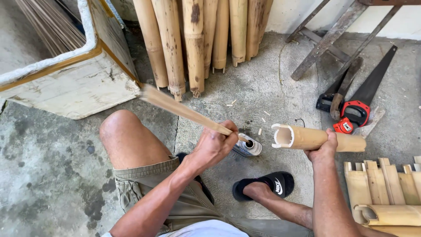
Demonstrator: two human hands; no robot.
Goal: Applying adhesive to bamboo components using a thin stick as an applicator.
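Observation:
My left hand grips a long flat bamboo strip that slants up to the left; its lower tip dips into the mouth of a small metal can lying on the concrete floor. My right hand holds a short bamboo tube level, its notched open end facing left, just right of the can. My bare left knee and my foot in a black slide sandal show below.
Several bamboo poles lean on the back wall. A white box stands at left. Two hand saws, a red tape measure and a wooden sawhorse leg lie at right. Cut bamboo slats are stacked at lower right.

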